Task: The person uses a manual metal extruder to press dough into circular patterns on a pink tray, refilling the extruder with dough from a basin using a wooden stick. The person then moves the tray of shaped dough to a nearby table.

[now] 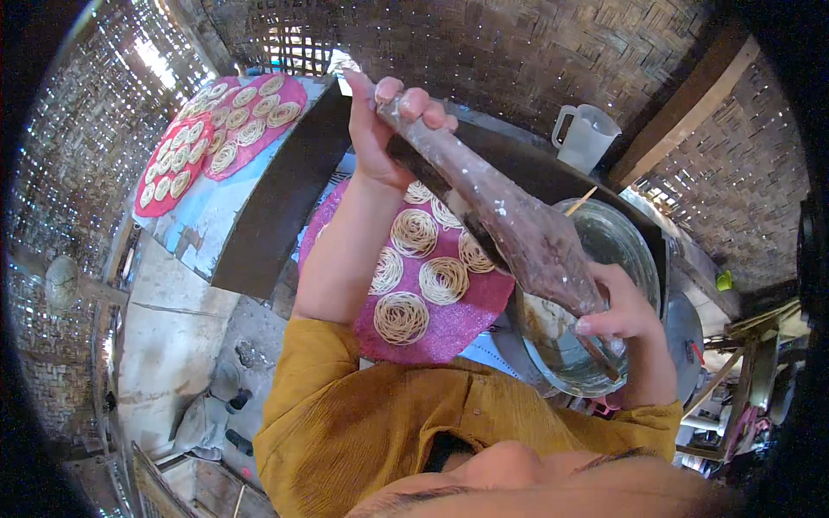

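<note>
A long brown wooden tool, broad in the middle and flecked with white bits, slants across the view above the work surface. My left hand is closed round its far left end, fingers curled over the top. Its lower right end is in the grip of my right hand. Under the tool lies a pink mat with several coiled nests of pale strands. Below my right hand stands a big round basin, smeared inside with pale residue; the tool partly covers it.
Two more mats of coils, one red and one pink, rest on a light-blue surface at left. A dark upright board borders it. Behind the basin, a translucent jug stands near the woven wall.
</note>
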`<action>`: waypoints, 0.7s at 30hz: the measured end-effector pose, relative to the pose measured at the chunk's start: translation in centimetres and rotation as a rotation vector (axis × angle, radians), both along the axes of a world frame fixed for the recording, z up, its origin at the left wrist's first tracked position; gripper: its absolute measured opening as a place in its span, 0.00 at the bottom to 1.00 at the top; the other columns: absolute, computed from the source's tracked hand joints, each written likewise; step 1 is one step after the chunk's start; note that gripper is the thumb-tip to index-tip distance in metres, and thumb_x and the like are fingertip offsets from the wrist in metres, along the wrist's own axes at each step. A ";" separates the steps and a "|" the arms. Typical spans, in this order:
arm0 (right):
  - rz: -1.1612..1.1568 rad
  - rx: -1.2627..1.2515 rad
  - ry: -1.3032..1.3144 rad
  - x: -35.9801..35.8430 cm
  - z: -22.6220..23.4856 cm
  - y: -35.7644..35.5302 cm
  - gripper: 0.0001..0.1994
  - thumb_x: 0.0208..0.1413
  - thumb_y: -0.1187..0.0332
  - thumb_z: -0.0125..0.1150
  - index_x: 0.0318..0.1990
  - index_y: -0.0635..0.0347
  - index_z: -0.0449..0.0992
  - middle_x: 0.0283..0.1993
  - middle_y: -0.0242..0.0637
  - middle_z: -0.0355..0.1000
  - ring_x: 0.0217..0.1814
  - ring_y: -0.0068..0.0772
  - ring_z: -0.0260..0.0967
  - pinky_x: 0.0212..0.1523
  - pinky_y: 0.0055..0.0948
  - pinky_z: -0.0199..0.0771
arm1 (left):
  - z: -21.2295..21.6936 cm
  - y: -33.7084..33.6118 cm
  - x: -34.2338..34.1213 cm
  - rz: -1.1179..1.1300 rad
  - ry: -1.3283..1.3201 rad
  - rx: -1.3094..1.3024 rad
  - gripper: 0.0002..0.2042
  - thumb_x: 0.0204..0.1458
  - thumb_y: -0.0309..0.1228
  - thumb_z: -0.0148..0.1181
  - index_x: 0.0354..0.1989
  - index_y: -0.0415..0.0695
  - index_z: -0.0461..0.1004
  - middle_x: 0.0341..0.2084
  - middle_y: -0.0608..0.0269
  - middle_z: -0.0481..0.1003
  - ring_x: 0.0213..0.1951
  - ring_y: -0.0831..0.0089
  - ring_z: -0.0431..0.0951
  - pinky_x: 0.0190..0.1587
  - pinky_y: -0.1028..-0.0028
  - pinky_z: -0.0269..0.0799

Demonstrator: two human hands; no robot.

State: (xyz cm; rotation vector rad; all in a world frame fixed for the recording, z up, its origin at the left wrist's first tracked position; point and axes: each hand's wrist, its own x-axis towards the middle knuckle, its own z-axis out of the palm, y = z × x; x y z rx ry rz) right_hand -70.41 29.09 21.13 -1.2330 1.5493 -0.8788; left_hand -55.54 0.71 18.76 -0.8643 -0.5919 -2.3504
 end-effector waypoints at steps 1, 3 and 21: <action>0.002 0.003 -0.004 0.0 -0.1 0.3 0.37 0.27 0.59 0.67 0.50 0.68 0.64 0.45 0.39 0.67 0.47 0.27 0.62 0.50 0.27 0.60 | -0.3 0.3 0.2 0.001 -0.030 0.013 0.22 0.49 0.59 0.38 0.21 0.56 0.68 0.21 0.67 0.71 0.29 0.65 0.70 0.38 0.63 0.61; -0.020 0.040 -0.010 -0.3 -0.4 1.2 0.36 0.27 0.59 0.67 0.49 0.68 0.66 0.43 0.38 0.68 0.45 0.27 0.63 0.48 0.27 0.61 | -1.2 0.9 -0.3 -0.007 -0.043 0.037 0.22 0.49 0.59 0.38 0.21 0.56 0.68 0.21 0.66 0.70 0.29 0.63 0.70 0.39 0.62 0.62; -0.179 -0.057 -0.057 -0.7 -2.4 3.0 0.35 0.25 0.62 0.69 0.47 0.69 0.67 0.40 0.39 0.70 0.42 0.26 0.65 0.46 0.26 0.62 | -12.9 5.7 -5.3 0.226 -1.218 -0.866 0.25 0.54 0.48 0.41 0.51 0.40 0.61 0.44 0.54 0.67 0.46 0.69 0.67 0.50 0.72 0.59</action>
